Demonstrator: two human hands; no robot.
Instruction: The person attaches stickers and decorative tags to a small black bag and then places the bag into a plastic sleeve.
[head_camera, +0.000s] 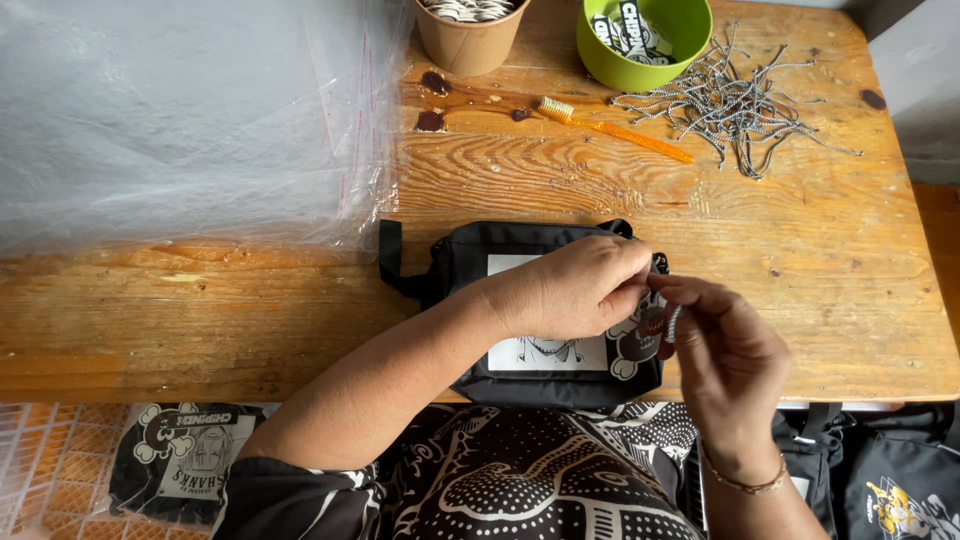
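Fingers of both hands pinched on speckled cord (670, 325) over black pouch (470, 250), toothbrush (615, 128) beyond.

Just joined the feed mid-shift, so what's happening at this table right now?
A person works on a small black pouch lying on a wooden table. The left hand rests on the pouch near its right end, while the right hand pinches a short black-and-white cord there. More such cords lie piled beside a green bowl, with an orange toothbrush nearby.

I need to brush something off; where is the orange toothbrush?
In the head view, the orange plastic toothbrush lies on the wooden table's far side, below the green bowl, left of the pile of black-and-white cords.
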